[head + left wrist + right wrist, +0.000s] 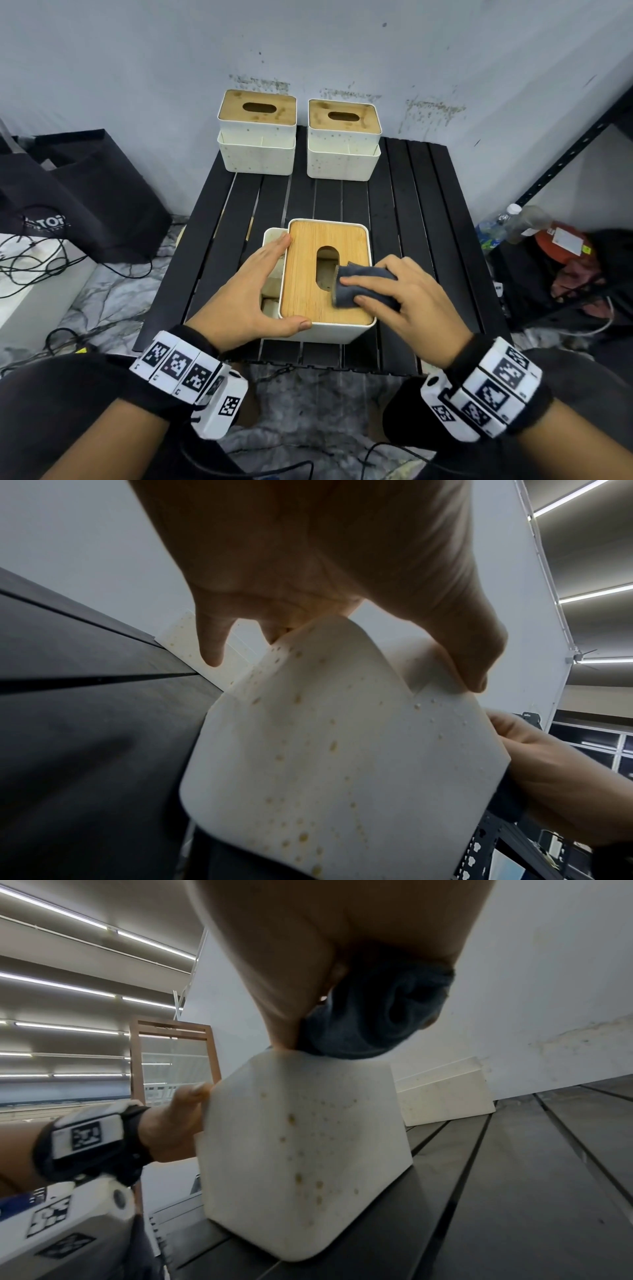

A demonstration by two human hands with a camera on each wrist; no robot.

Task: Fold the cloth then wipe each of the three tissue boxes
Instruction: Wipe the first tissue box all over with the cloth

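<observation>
Bamboo lid (310, 274) of the near tissue box (329, 332) is being wiped: folded grey cloth (359, 284) gripped by the right hand (404, 294), box steadied by the flat left hand (253, 291). Its sides, then the 2 far boxes (257, 137), likely follow.

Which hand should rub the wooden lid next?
The right hand, probably. It already grips the folded grey cloth on the near tissue box's wooden lid. The left hand holds no cloth; it steadies that box's side.
</observation>
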